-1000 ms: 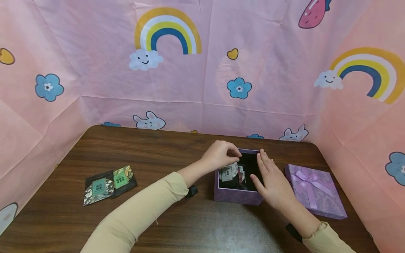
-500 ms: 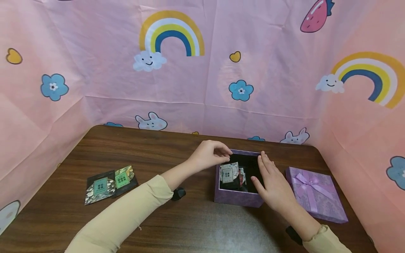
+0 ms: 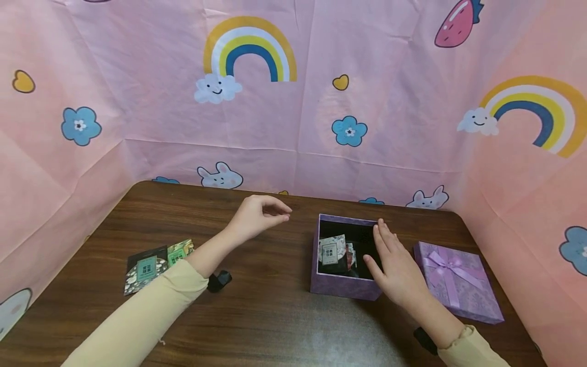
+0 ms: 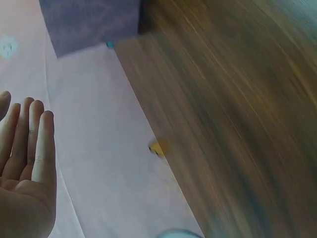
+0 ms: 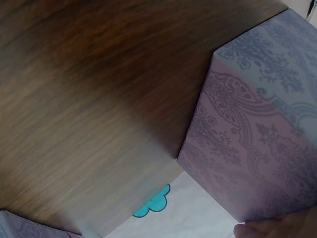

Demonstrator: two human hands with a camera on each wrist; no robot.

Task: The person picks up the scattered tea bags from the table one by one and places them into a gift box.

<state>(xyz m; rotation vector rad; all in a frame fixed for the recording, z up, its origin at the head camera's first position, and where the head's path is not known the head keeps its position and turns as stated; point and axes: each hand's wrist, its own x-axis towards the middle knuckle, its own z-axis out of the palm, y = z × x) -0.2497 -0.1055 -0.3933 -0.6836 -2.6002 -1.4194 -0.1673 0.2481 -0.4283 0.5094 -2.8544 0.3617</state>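
A purple patterned gift box (image 3: pixel 345 286) stands uncovered at the right of the table, black inside. Within it, at the left, are a square packet (image 3: pixel 332 253) with a grey label and a smaller reddish one (image 3: pixel 350 256) partly behind it. My right hand (image 3: pixel 400 272) rests on the box's right rim with straight fingers; in the right wrist view fingertips show at the box's edge. To the left of the box, my left hand (image 3: pixel 258 219) hovers over the table, its fingers loosely bent and nothing held. The left wrist view shows the palm and fingers bare.
The purple lid (image 3: pixel 458 280) with a ribbon bow lies right of the box. On the left lie two packets, a black-and-white one (image 3: pixel 145 270) and a green-labelled one (image 3: pixel 180 251) partly hidden by the left arm. Patterned pink cloth (image 3: pixel 293 117) encloses the table's back and sides.
My left hand has drawn away from the box toward the left, leaving the grey-labelled packet inside. The right hand stays on the box's rim.
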